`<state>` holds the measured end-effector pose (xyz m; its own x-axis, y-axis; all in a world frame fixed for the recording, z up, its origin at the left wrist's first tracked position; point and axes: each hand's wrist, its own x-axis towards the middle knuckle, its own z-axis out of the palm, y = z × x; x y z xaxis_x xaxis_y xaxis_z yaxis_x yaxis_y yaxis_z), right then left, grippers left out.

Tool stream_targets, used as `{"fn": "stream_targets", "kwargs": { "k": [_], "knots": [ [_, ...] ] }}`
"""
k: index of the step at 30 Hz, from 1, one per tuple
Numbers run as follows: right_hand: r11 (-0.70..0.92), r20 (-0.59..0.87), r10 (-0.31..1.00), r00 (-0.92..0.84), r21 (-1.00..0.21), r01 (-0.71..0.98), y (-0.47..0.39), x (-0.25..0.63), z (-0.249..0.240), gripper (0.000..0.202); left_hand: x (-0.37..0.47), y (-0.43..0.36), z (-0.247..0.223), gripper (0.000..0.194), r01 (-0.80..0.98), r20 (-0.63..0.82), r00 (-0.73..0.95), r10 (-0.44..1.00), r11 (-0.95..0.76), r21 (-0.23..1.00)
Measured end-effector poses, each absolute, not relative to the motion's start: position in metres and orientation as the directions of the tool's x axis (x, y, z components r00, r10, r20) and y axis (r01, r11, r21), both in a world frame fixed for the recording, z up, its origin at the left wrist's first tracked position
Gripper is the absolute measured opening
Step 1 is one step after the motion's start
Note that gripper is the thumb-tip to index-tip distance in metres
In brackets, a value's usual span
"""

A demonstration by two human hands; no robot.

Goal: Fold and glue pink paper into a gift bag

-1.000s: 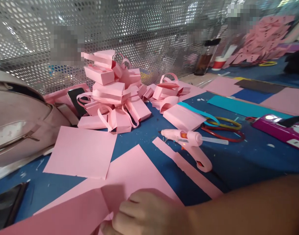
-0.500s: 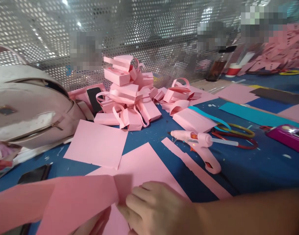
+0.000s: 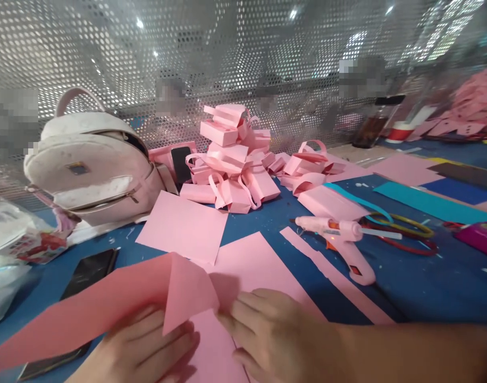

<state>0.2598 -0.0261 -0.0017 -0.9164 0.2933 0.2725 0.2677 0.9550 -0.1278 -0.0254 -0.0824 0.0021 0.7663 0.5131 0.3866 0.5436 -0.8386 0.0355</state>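
Note:
A folded strip of pink paper [image 3: 108, 292] rises over my left hand [image 3: 143, 346], which lies under and against it with fingers close together. At the strip's right end is my right hand [image 3: 271, 330], its fingers curled and pinching the paper's edge. Both hands are above a large pink sheet [image 3: 263, 271] on the blue table [image 3: 255, 221]. Another pink sheet [image 3: 183, 226] lies just beyond. To the right are a narrow pink strip [image 3: 339, 276] and a pink glue gun [image 3: 343, 234] with a glue stick in its back.
Pink paper bags [image 3: 231, 159] are piled at the back centre. A pale backpack [image 3: 92, 165] stands on the left, near a dark phone [image 3: 87, 271]. Scissors [image 3: 411, 226], a purple tool [image 3: 480, 236] and a blue strip [image 3: 435, 202] lie right.
The view has turned left, showing more of the backpack. My left hand has come into fuller view as the folded pink strip lifted and its right end bent over.

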Motion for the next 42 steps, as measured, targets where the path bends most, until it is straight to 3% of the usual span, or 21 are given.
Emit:
{"fn": "stream_targets", "kwargs": {
  "k": [4,8,14,16,20,24,26,30,33,35,39,42],
  "knots": [
    [0.953,0.311,0.300,-0.902,-0.134,0.271,-0.027,0.259,-0.001,0.029,-0.009,-0.085,0.005,0.040,0.703,0.303,0.666,0.681,-0.709,0.050],
    [0.969,0.384,0.248,-0.890,-0.095,0.229,-0.024,0.259,-0.001,0.026,0.000,-0.083,0.006,0.051,0.735,0.235,0.635,0.736,-0.669,0.107],
    [0.916,0.486,0.282,-0.827,0.121,0.383,-0.009,0.255,0.000,0.020,0.006,-0.082,0.012,0.046,0.758,0.130,0.557,0.820,-0.567,0.323],
    [0.915,0.449,0.325,-0.833,0.073,0.396,-0.007,0.255,0.003,0.017,0.008,-0.083,0.012,0.040,0.754,0.130,0.508,0.852,-0.512,0.411],
    [0.919,0.314,0.390,-0.866,-0.182,0.348,-0.012,0.254,0.008,0.017,0.014,-0.082,0.014,0.028,0.735,0.164,0.412,0.896,-0.434,0.522],
    [0.901,0.248,0.405,-0.880,-0.275,0.337,-0.016,0.251,0.011,0.022,0.024,-0.085,0.025,0.024,0.735,0.093,0.346,0.934,-0.331,0.592],
    [0.890,0.240,0.416,-0.877,-0.306,0.339,-0.016,0.248,0.015,0.024,0.030,-0.087,0.028,0.031,0.746,0.078,0.303,0.950,-0.287,0.601],
    [0.883,0.282,0.421,-0.862,-0.345,0.318,-0.015,0.240,0.027,0.022,0.039,-0.092,0.021,0.063,0.810,0.061,0.203,0.977,-0.202,0.550],
    [0.874,0.298,0.438,-0.848,-0.363,0.324,-0.013,0.235,0.036,0.019,0.041,-0.090,0.014,0.068,0.822,0.077,0.229,0.970,-0.235,0.518],
    [0.853,0.297,0.480,-0.826,-0.379,0.359,-0.012,0.234,0.040,0.018,0.040,-0.086,0.012,0.062,0.790,0.137,0.274,0.952,-0.304,0.532],
    [0.806,0.289,0.559,-0.777,-0.407,0.429,-0.011,0.236,0.043,0.022,0.035,-0.074,0.016,0.023,0.744,0.253,0.277,0.927,-0.374,0.553],
    [0.770,0.281,0.611,-0.740,-0.428,0.473,-0.013,0.242,0.046,0.017,0.030,-0.066,0.023,0.025,0.709,0.296,0.255,0.921,-0.386,0.591]
  ]
}}
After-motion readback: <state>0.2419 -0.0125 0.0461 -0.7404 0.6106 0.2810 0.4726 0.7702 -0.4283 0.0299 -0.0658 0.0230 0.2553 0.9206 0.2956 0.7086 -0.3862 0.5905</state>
